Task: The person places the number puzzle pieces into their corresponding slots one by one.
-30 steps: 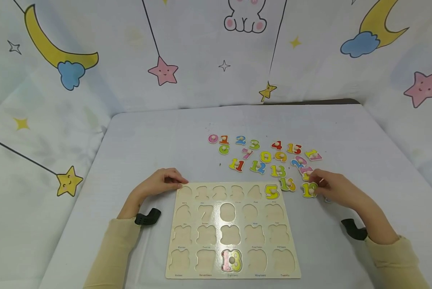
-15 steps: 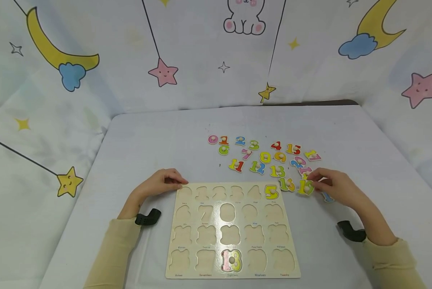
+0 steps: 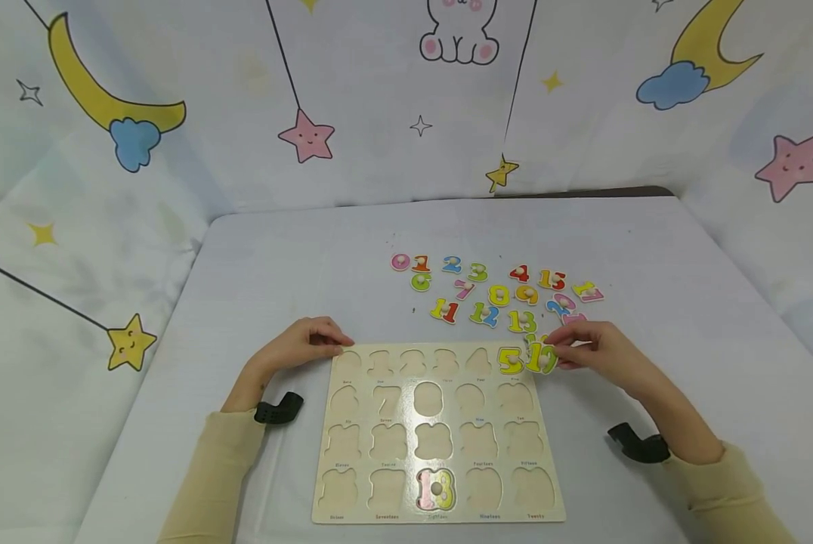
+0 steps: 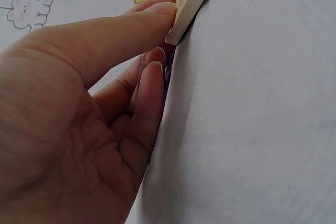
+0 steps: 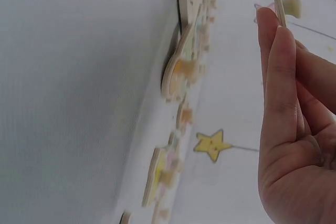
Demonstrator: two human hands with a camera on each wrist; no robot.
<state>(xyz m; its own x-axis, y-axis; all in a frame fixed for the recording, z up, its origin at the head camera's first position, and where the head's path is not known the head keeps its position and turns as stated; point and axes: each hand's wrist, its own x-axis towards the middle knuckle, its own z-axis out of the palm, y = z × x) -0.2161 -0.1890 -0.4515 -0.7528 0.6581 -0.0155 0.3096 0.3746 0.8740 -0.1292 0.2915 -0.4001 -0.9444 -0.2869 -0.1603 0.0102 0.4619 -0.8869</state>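
Observation:
A wooden number puzzle board [image 3: 552, 512] lies flat on the table. My left hand [image 3: 309, 340] pinches its far left corner; the left wrist view shows the thumb and index finger at the board's edge [image 4: 191, 11]. My right hand [image 3: 607, 353] holds a yellow and green two-digit number piece [image 3: 537, 358], which looks like a 19, by its edge. It is raised, overlapping the board's far right corner. The right wrist view shows the piece edge-on with its knob [image 5: 292, 6]. A yellow 5 [image 3: 510, 361] and a pink and yellow 18 [image 3: 427, 493] sit in their recesses.
Several loose knobbed number pieces lie beyond the board, among them a red 4 [image 3: 519, 273], a yellow 8 [image 3: 499, 295] and a blue 2 [image 3: 451, 264]. A patterned cloth backdrop [image 3: 366, 174] stands behind the white table [image 3: 284, 264].
My right hand has moved left with the number piece, from beside the loose pieces to the board's far right corner. The left hand has stayed at its corner.

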